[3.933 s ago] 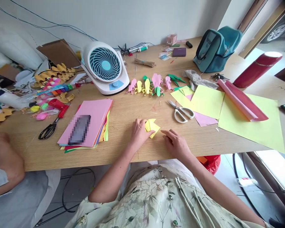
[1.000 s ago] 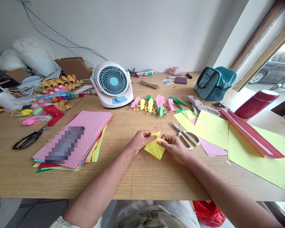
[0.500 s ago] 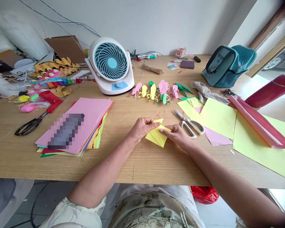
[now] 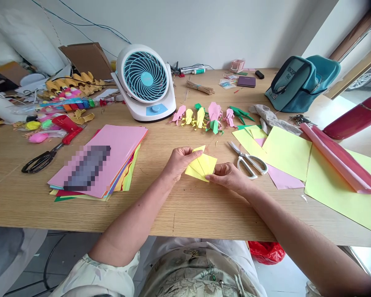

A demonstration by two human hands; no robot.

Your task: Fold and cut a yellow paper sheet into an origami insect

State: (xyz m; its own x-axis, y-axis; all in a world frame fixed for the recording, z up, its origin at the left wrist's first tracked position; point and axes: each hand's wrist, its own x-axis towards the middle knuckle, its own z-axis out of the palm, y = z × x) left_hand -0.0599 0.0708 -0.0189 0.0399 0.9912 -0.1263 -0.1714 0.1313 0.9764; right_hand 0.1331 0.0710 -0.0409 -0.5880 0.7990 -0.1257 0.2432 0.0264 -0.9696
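A partly folded piece of yellow paper lies at the middle of the wooden table. My left hand pinches its upper left edge. My right hand pinches its lower right corner. Both hands rest low over the tabletop with their fingers closed on the paper.
White-handled scissors lie just right of my hands, beside yellow and pink sheets. A stack of coloured paper sits to the left, black scissors beyond it. Folded paper figures stand behind, by a desk fan. A teal bag and red flask are at right.
The yellow paper has been turned and refolded: its lower point is gone and it now looks squarer. My left hand moved to its upper edge, my right to its lower corner.
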